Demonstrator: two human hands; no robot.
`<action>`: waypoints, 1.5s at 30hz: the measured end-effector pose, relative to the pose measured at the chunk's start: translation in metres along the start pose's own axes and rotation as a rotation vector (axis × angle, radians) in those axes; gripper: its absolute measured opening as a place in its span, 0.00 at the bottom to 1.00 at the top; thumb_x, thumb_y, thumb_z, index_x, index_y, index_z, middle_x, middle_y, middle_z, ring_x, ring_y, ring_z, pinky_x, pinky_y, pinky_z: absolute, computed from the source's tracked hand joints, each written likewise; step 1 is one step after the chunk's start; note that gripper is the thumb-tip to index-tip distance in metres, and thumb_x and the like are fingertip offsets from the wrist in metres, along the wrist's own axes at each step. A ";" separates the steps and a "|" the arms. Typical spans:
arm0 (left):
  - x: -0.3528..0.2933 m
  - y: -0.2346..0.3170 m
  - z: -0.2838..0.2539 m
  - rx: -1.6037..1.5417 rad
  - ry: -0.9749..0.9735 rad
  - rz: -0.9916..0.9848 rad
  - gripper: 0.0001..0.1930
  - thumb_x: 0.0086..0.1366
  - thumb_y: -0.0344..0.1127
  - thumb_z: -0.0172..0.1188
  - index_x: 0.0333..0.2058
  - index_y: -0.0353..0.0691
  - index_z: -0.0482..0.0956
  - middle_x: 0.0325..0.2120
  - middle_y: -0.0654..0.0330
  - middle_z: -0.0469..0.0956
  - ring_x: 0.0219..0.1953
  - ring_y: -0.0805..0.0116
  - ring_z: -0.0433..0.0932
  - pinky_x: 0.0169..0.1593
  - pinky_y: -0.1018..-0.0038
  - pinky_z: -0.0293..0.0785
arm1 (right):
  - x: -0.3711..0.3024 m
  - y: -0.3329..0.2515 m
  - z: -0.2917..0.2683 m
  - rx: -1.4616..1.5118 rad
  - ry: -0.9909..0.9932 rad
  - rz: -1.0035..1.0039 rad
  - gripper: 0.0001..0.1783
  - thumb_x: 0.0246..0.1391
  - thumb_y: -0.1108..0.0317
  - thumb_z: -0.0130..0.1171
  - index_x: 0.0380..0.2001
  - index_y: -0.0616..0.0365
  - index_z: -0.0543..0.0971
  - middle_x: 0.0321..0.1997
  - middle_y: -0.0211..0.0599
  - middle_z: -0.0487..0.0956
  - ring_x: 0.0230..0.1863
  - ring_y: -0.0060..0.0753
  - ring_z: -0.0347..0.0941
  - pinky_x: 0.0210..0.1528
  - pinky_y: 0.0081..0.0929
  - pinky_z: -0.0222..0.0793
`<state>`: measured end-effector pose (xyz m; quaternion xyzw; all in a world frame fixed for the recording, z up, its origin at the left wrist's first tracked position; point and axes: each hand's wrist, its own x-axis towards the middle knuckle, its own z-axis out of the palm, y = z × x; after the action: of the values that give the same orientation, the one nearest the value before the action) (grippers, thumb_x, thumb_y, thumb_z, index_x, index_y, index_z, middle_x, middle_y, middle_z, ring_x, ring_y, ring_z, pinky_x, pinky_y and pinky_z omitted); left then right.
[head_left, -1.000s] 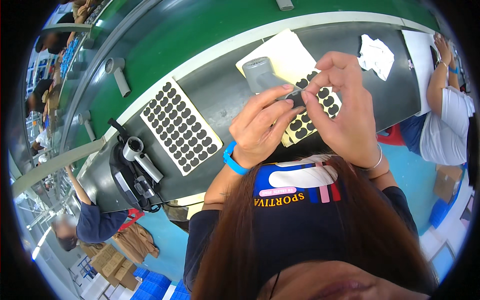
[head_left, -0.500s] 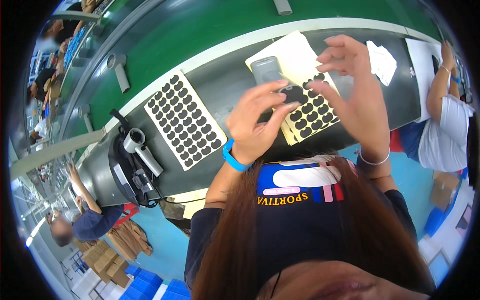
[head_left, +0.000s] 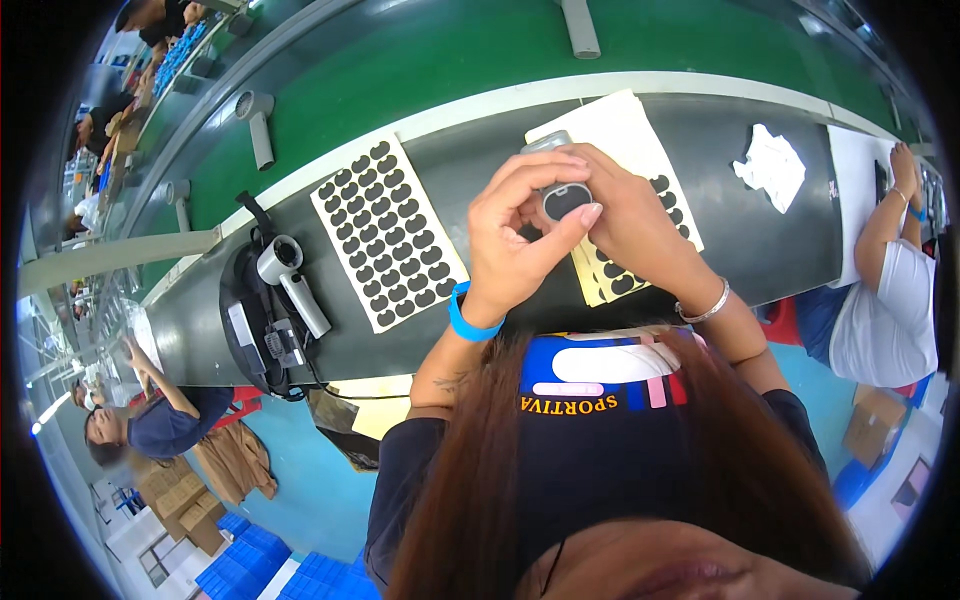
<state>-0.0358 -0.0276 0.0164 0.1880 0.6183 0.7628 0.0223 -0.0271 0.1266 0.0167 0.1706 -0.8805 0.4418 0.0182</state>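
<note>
My left hand (head_left: 510, 222) is closed in a pinch, its index finger and thumb on either side of a small grey piece with a black oval face (head_left: 567, 203). Against it lies my right hand (head_left: 632, 215), fingers curled round the far side of the piece; its fingertips are partly hidden. Just beyond the fingers shows the end of a grey rounded body (head_left: 548, 140); whether it joins the held piece is hidden. Under my hands are pale yellow sheets (head_left: 620, 125) carrying rows of black rounded stickers, with several stickers showing beside my right wrist.
Another sticker sheet (head_left: 390, 235) lies to the left. Left of it are a grey hair dryer (head_left: 290, 280) and a black stand (head_left: 245, 330) with a cable. A crumpled white cloth (head_left: 770, 168) lies right. Grey dryers (head_left: 258, 130) rest on the green belt (head_left: 400, 80). Co-workers sit at both sides.
My right hand, spread and apart before, has moved left and closed in against my left hand. The black oval face now shows upright between the fingers. The whole view has shifted slightly.
</note>
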 end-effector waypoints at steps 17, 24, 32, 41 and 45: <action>-0.007 -0.028 0.030 0.119 0.157 0.240 0.06 0.63 0.26 0.52 0.38 0.31 0.74 0.40 0.49 0.73 0.25 0.75 0.71 0.19 0.84 0.70 | -0.004 0.027 -0.027 -0.180 0.098 -0.301 0.15 0.48 0.73 0.51 0.43 0.56 0.71 0.49 0.37 0.71 0.36 0.42 0.74 0.39 0.34 0.70; 0.019 -0.032 0.027 0.187 0.176 -0.048 0.17 0.63 0.24 0.53 0.51 0.33 0.66 0.56 0.51 0.63 0.36 0.73 0.73 0.43 0.76 0.72 | 0.073 0.097 -0.061 -0.575 0.166 -0.414 0.15 0.53 0.70 0.46 0.45 0.52 0.71 0.50 0.38 0.71 0.46 0.38 0.73 0.41 0.37 0.67; 0.019 -0.074 0.010 1.109 -0.424 0.024 0.36 0.54 0.49 0.66 0.57 0.36 0.65 0.62 0.41 0.55 0.67 0.43 0.50 0.65 0.44 0.42 | 0.141 0.245 -0.149 -1.042 0.094 -0.206 0.28 0.42 0.77 0.56 0.51 0.53 0.70 0.62 0.39 0.66 0.47 0.47 0.73 0.49 0.36 0.69; 0.129 -0.096 -0.032 1.191 0.127 0.112 0.28 0.54 0.41 0.66 0.50 0.32 0.69 0.43 0.45 0.69 0.45 0.45 0.68 0.50 0.56 0.66 | 0.056 0.157 -0.096 -0.472 0.343 -0.159 0.19 0.54 0.75 0.54 0.51 0.53 0.72 0.61 0.42 0.67 0.54 0.51 0.70 0.56 0.37 0.66; 0.159 -0.127 -0.049 1.283 0.086 0.239 0.25 0.54 0.41 0.66 0.48 0.35 0.73 0.43 0.45 0.72 0.44 0.49 0.73 0.48 0.60 0.70 | -0.002 0.092 -0.053 -0.177 0.099 -0.070 0.14 0.54 0.71 0.56 0.45 0.56 0.76 0.54 0.41 0.75 0.56 0.49 0.69 0.56 0.37 0.66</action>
<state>-0.2244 -0.0015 -0.0717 0.2007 0.9259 0.2467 -0.2039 -0.0607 0.2198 -0.0225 0.1768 -0.9077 0.3692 0.0922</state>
